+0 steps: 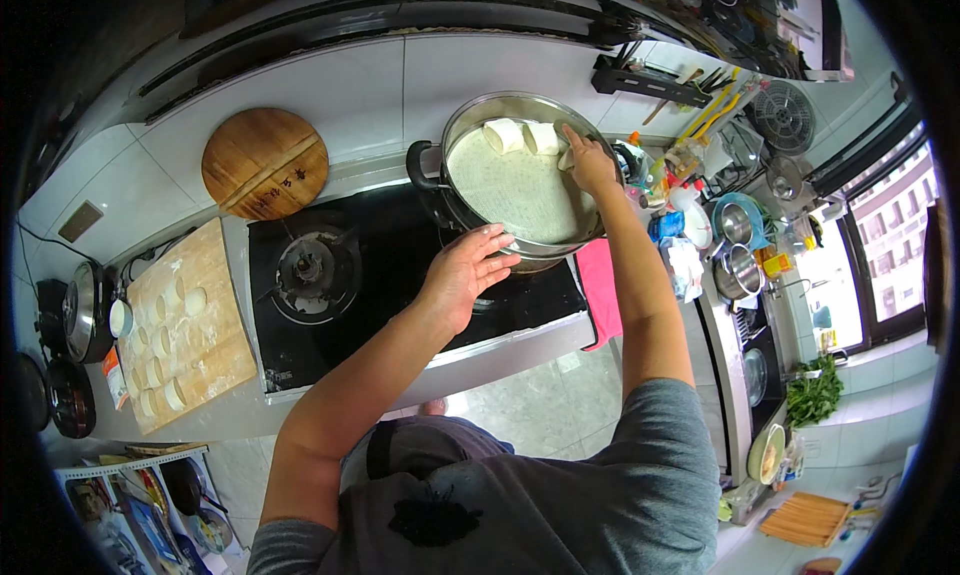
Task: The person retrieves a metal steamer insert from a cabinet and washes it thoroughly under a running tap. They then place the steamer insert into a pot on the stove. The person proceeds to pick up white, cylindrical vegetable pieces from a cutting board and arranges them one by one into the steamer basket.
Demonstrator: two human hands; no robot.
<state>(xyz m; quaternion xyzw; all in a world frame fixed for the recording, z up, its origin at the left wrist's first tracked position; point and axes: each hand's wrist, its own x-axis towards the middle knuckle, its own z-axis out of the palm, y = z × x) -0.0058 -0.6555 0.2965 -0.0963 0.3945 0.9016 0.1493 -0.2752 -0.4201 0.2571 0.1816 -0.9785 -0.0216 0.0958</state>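
Note:
A large metal steamer pot (517,239) with black handles stands on the right part of the black gas stove (390,275), lined with a pale steamer cloth (517,181). Two white dough pieces (503,135) lie side by side at the back of the cloth. Inside the pot's right side, my right hand (589,159) touches another pale piece, partly hidden by the fingers; whether it is gripped is unclear. My left hand (471,271), fingers apart and empty, is by the pot's front left rim. More dough pieces (196,301) lie on a floured wooden board (225,365) at the left.
A round wooden board (265,164) leans on the tiled wall behind the bare left burner (307,267). A pink cloth (600,294) hangs at the stove's right edge. Bottles, packets and metal bowls (739,271) crowd the right counter. A knife rack (651,80) is on the wall.

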